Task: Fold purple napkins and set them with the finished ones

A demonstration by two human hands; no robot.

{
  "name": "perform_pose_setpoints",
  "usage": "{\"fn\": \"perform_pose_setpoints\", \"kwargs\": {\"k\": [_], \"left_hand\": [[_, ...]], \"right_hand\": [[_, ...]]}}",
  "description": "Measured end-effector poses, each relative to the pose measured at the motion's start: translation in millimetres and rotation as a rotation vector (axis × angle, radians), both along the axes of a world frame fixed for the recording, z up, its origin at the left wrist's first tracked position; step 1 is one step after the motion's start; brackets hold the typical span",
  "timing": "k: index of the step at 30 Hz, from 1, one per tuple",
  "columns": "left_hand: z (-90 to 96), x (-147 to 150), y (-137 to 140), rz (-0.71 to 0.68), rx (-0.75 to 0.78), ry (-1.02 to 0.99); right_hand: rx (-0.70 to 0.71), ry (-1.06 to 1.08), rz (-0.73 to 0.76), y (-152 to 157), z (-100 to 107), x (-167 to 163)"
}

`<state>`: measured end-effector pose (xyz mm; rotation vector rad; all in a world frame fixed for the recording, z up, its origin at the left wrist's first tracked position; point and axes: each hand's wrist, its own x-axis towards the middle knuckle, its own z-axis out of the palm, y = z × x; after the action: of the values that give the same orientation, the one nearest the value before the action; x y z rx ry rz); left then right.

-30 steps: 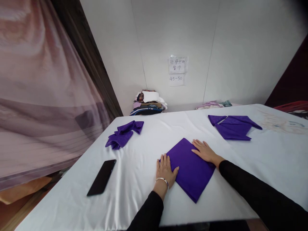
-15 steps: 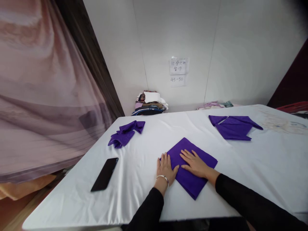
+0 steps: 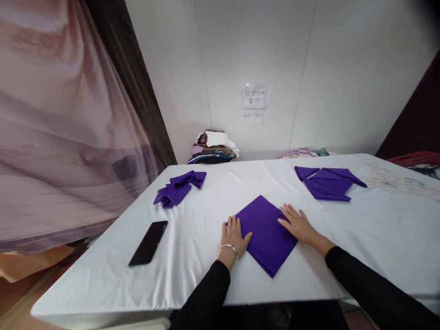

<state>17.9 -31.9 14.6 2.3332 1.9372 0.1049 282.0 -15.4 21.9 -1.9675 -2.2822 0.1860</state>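
A purple cloth napkin, folded into a square, lies on the white-covered table with one corner pointing toward me. My left hand, with a silver bangle at the wrist, rests flat over its left corner, fingers spread. My right hand lies with fingers stretched out over the right corner, which it hides. Neither hand grips anything.
A crumpled purple cloth lies at the table's far left, with a black phone nearer me. Another folded purple cloth is at the back right. Stacked clothes stand behind the white tablecloth.
My right hand has slid from the napkin's middle outward to its right corner. My left hand stays on the left corner. The view has shifted slightly.
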Motion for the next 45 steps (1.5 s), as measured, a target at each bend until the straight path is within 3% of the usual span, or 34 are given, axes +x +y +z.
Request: {"fn": "perform_pose_setpoints", "kwargs": {"k": [4,7,10,17,22,26,30,35,40,45], "left_hand": [[0.8,-1,-1,-0.003,0.001,0.013],[-0.1,-2,-2,-0.007,0.012,0.021],[-0.9,-2,-3,-0.008,0.024,0.017],[-0.4,-3,-2,-0.002,-0.007,-0.041],[6.8,-12,4,0.107,0.019,-0.153],[20.7,-16,16,0.212,0.049,-0.246],[30.1,-16,32,0.263,-0.043,-0.292],[30.6,-23,46,0.320,-0.175,-0.399],[30.9,-47,59,0.433,-0.145,-0.500],[29.7,-67,66,0.510,-0.163,-0.638]], "right_hand": [[0.015,0.082,0.364,-21,5,-61],[-0.012,0.108,0.488,-34,-2,-79],[0.009,0.089,0.424,-36,-12,-62],[0.063,-0.029,0.059,-33,-28,27],[0.071,0.009,-0.074,-37,-40,57],[0.093,0.107,-0.060,-34,-42,52],[0.106,0.136,-0.040,-27,-38,40],[0.129,0.122,-0.001,-25,-36,35],[0.068,0.163,-0.006,-27,-27,24],[0.063,0.181,0.123,-19,-14,-3]]}}
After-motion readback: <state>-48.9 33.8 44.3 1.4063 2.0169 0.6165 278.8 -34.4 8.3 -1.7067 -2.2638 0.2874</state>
